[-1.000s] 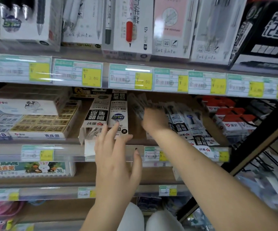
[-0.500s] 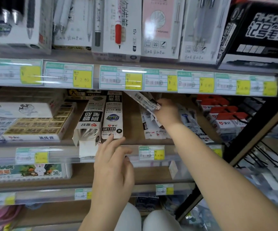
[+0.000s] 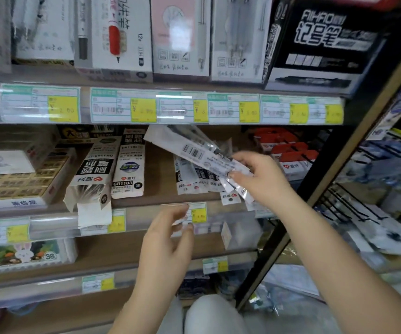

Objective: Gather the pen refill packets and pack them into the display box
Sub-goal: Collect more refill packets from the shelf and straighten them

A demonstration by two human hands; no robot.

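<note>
Right hand (image 3: 262, 179) now lifts pinched refill packets (image 3: 194, 153) above shelf (image 3: 158, 184); left hand (image 3: 168, 239) shifted right, fingers loosely spread, empty.

- two hands: left hand (image 3: 168, 242) at 6 o'clock, right hand (image 3: 259, 179) at 3 o'clock
- two refill boxes (image 3: 128, 165) at 9 o'clock
- one bundle (image 3: 194, 150) of refill packets gripped by the right hand; loose refill packets (image 3: 194, 183) beneath overlap too much to count
- seven yellow price tags (image 3: 144, 109) at 12 o'clock
- at least three red-topped boxes (image 3: 291, 162) at 2 o'clock
</note>
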